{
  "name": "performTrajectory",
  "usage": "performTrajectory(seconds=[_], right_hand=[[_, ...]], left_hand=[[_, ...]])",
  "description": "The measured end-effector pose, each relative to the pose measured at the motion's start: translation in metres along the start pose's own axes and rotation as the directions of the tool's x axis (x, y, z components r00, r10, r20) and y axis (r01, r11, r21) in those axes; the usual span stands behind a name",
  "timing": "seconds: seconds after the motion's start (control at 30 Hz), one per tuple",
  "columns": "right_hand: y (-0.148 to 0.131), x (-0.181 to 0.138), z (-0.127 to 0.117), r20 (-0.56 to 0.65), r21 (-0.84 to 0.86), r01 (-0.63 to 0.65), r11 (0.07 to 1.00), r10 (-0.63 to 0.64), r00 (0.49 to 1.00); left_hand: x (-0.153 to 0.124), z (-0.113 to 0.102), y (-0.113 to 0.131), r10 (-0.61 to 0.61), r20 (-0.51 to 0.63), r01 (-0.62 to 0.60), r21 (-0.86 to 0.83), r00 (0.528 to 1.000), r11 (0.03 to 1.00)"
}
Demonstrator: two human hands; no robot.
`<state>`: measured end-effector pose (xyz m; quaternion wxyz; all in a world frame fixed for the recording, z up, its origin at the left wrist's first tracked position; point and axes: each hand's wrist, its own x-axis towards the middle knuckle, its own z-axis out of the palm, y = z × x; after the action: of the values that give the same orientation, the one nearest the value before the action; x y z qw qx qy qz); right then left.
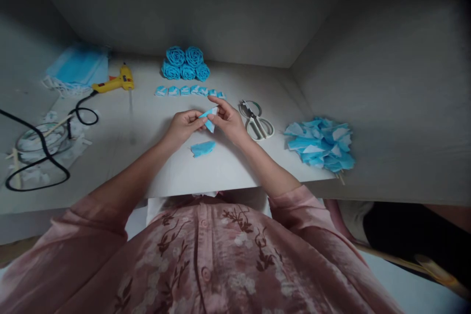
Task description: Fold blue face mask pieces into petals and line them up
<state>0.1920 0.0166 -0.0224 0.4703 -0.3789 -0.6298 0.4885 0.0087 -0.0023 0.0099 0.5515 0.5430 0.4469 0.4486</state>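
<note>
Between both hands is a small blue and white fabric piece (209, 118), folded to a point at its lower end. My left hand (186, 125) pinches its left edge with thumb and fingers. My right hand (227, 118) grips the right side, thumb on the front, index finger raised behind. Just below them a loose blue fabric scrap (202, 149) lies flat on the table. Beyond the hands runs a row of small folded blue and white pieces (184, 90). White-handled scissors (257, 121) rest to the right of my right hand, blades pointing away.
Rolled blue rosettes (188, 64) are stacked at the back. A yellow glue gun (117, 81) stands at left, its black cord (44, 144) looping forward. Behind it lie blue face masks (78, 66); scraps and sticks (40, 147) lie front left. A blue fabric bunch (320, 143) sits at right.
</note>
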Motion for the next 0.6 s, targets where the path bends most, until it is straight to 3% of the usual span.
performTrajectory(seconds=[0.23, 0.5, 0.6], right_hand=[[-0.004, -0.001, -0.005, -0.048, 0.093, 0.053, 0.994, -0.049, 0.998], [-0.011, -0.001, -0.010, -0.147, 0.123, -0.003, 0.992, 0.022, 0.989], [-0.013, -0.003, -0.011, -0.121, 0.189, -0.031, 0.981, 0.054, 0.991]], left_hand=[[-0.003, 0.001, -0.003, 0.017, -0.003, -0.017, 0.010, 1.000, 1.000], [-0.001, 0.001, 0.001, 0.010, -0.054, -0.008, 0.034, 0.998, 0.999], [0.000, -0.001, 0.001, 0.024, -0.084, -0.023, 0.014, 0.996, 1.000]])
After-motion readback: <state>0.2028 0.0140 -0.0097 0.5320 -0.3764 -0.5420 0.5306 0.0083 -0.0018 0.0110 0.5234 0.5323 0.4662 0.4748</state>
